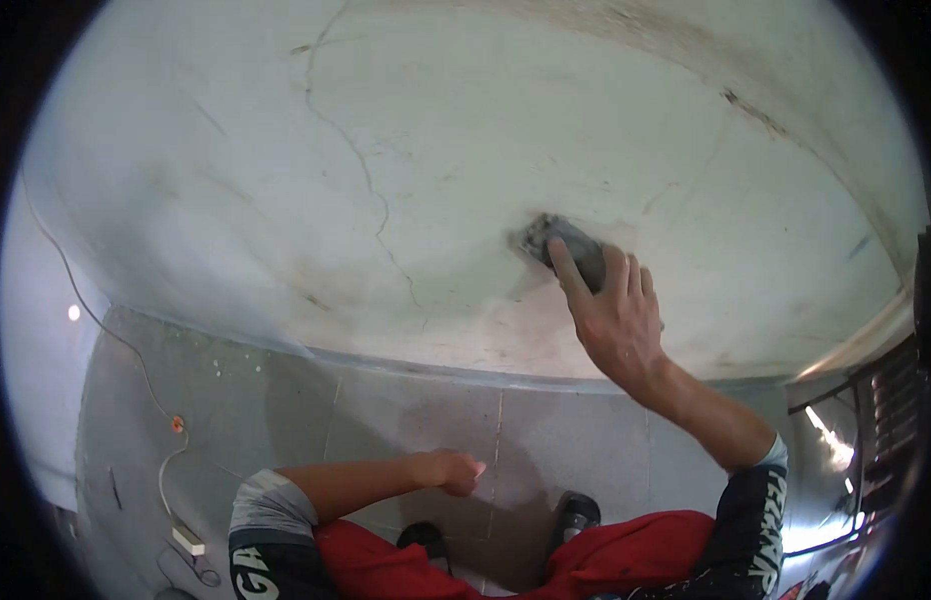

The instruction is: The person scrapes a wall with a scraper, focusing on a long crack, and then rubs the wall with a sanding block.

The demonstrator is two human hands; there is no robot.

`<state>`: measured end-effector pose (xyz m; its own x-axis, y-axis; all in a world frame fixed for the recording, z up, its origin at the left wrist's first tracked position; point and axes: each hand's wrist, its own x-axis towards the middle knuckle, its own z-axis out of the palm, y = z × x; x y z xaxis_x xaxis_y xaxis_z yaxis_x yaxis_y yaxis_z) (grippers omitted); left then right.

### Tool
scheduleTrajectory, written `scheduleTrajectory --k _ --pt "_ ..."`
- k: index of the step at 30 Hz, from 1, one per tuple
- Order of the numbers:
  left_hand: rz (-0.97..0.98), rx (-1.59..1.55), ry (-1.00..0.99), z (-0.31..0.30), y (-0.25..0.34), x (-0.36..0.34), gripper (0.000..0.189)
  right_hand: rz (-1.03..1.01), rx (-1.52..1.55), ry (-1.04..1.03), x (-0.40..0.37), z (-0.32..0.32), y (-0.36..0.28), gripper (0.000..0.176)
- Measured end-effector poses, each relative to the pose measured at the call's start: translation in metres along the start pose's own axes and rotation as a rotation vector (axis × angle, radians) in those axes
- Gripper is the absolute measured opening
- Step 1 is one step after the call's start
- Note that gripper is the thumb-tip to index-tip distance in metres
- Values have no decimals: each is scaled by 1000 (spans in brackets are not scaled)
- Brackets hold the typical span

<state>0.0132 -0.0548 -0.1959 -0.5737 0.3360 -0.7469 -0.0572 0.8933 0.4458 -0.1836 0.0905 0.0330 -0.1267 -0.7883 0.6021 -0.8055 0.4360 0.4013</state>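
Observation:
My right hand (623,312) is stretched up to the pale wall (466,130), its fingers closed around a dark grey block-like tool (578,250). One face of that tool is against the wall, and its upper left end looks rough and lighter. Its exact kind I cannot make out. My left hand (454,472) hangs low in front of my body, fingers curled into a loose fist with nothing visible in it. A thin crack (368,175) runs down the wall left of the tool.
Grey floor tiles (576,430) meet the wall's base. On the left a white cable (136,350) trails down to a power strip (189,541). My dark sandals (578,512) stand below. A dark slatted metal frame (886,430) is at the right.

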Motion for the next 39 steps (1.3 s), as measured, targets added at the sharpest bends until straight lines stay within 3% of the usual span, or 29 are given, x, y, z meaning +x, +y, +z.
scheduleTrajectory --k 2,3,5,8,11,14,18,22,26,33,39 --pt "39 152 -5 21 -18 13 37 24 -4 -53 -7 6 -12 62" --pt "39 147 1 21 -20 17 37 -18 67 -123 -8 9 -20 62" --pt "94 220 -178 22 -22 26 39 -28 273 -258 -11 11 -42 62" --pt "81 -7 -26 40 -33 49 39 -53 389 -283 -13 7 -53 61" --pt "96 67 -82 4 1 17 40 9 387 -278 -14 5 -44 61" --pt "141 58 -87 16 -9 29 40 37 371 -236 -25 6 -37 62" --pt "48 69 -262 6 -9 23 41 48 517 -400 -62 14 -52 64" --pt "97 50 -148 11 -6 15 42 35 564 -599 -74 15 -57 64" --pt "34 44 -160 -10 9 -10 42 47 591 -594 -77 18 -55 63" --pt "9 158 -43 12 -7 28 36 48 587 -647 -77 18 -49 63" --pt "-14 132 -71 13 -3 32 36 56 583 -699 -93 20 -47 62"
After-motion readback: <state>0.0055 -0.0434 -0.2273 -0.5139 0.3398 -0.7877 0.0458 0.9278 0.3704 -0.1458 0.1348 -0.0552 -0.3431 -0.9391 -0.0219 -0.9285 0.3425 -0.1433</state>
